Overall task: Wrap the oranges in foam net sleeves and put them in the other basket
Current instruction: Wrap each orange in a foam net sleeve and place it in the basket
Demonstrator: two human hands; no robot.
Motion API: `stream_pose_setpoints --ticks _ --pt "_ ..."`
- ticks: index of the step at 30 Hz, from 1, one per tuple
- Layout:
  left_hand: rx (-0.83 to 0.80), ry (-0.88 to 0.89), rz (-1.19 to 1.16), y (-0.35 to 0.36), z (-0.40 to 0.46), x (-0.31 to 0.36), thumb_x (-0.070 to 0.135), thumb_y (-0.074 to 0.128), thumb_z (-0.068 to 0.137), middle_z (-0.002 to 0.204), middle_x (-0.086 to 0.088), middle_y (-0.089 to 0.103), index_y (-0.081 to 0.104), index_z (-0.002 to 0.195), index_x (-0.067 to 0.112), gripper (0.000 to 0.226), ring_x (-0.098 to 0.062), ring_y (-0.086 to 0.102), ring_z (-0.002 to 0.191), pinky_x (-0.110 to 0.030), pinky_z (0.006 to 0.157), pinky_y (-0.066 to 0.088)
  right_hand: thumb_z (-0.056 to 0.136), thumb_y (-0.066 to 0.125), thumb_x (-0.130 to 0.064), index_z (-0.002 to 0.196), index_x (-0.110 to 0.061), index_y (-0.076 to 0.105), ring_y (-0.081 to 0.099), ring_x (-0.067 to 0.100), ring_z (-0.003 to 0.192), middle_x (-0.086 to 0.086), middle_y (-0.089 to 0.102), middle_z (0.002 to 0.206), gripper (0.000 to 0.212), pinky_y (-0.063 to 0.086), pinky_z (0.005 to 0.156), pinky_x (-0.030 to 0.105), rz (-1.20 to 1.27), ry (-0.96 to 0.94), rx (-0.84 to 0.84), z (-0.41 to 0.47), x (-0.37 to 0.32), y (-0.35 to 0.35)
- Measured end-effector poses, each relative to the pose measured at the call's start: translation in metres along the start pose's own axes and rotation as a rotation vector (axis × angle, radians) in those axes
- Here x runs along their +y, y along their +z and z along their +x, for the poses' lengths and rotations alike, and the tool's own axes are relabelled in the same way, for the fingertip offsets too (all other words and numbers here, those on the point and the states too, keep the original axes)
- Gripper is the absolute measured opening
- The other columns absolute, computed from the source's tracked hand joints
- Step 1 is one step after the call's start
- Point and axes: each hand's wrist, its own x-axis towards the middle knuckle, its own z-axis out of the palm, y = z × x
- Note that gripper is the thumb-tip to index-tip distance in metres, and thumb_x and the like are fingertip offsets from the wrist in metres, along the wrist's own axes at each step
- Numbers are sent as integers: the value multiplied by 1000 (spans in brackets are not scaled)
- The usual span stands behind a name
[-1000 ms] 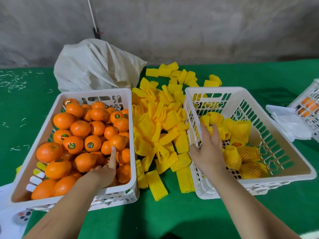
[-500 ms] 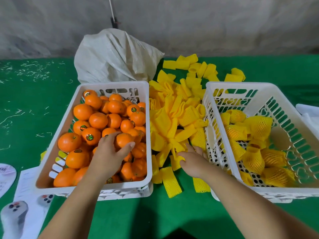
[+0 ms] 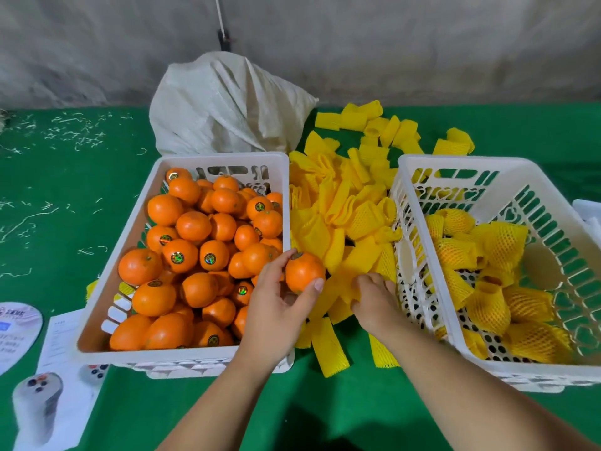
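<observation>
My left hand (image 3: 281, 302) grips one bare orange (image 3: 304, 271) just above the right rim of the left white basket (image 3: 136, 219), which is heaped with several bare oranges (image 3: 195, 249). My right hand (image 3: 374, 299) rests on the pile of yellow foam net sleeves (image 3: 341, 216) between the baskets, fingers curled round a sleeve (image 3: 357, 258). The right white basket (image 3: 455, 162) holds several oranges wrapped in yellow sleeves (image 3: 487, 278).
A white woven sack (image 3: 227, 105) lies behind the left basket. Leaflets (image 3: 48, 369) lie at the lower left on the green cloth (image 3: 65, 190). More loose sleeves (image 3: 383, 125) are scattered behind the pile. A white object (image 3: 590, 213) shows at the right edge.
My left hand has lifted an orange out of the left basket toward the sleeve pile. My right hand left the right basket and took hold of a sleeve in the pile.
</observation>
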Motion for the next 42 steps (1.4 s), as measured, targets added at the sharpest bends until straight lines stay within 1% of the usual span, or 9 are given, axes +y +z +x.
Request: stream_pose_setpoints --ticks 5,8,11,14,23,29,33,39,42 --pt "-42 148 255 4 -2 1 63 69 91 133 22 47 45 149 37 68 8 51 120 -6 84 46 100 61 -25 108 -23 63 62 30 98 4 70 100 9 55 78 45 259 -16 258 -2 -7 -4" --pt "-50 195 357 8 -3 2 61 69 91 133 21 48 45 148 37 66 8 51 117 -7 84 45 101 64 -27 92 -28 58 61 8 75 -7 63 80 12 52 66 38 669 -55 396 -16 -33 -16" --pt "-127 124 183 9 1 5 61 71 86 130 20 55 53 141 38 61 1 58 116 -15 85 52 100 67 -17 84 -28 55 53 -3 69 -12 56 74 23 46 66 19 862 -168 442 -30 -57 -30" --pt "-257 -34 -241 2 6 7 51 77 81 129 10 64 65 134 30 58 -14 65 116 -30 88 57 97 67 -6 94 -27 63 68 13 91 -3 71 93 21 54 80 27 997 -221 378 -41 -68 -43" --pt "-370 -83 -436 -7 9 1 40 79 88 137 14 57 52 147 41 64 -22 63 122 -34 87 57 94 74 -28 82 -35 51 48 -1 61 -18 52 66 27 36 55 15 724 -229 574 -44 -73 -54" --pt "-338 -25 -412 -7 9 1 48 81 86 145 9 50 65 136 36 55 -24 57 131 -39 85 59 93 75 -28 98 -32 59 62 5 83 -18 62 86 17 53 71 26 668 -289 542 -50 -75 -58" --pt "-359 -13 -410 -9 10 -4 38 78 86 156 22 40 67 135 39 50 -10 47 142 -38 87 60 92 77 -23 100 -21 68 55 3 81 -14 60 93 12 43 73 11 465 -415 596 -54 -69 -63" --pt "-189 -117 -416 0 9 -5 46 83 75 137 -4 64 59 133 36 64 -14 69 115 -33 88 60 91 76 -14 101 -15 69 49 -5 87 -15 53 96 12 38 74 7 440 -537 609 -68 -67 -81" --pt "-49 -72 -411 5 10 -3 23 79 83 129 -24 51 43 134 27 63 -22 61 103 -46 87 55 96 69 -24 101 -17 64 49 1 90 -13 50 96 10 43 75 19 418 -647 503 -90 -73 -80"
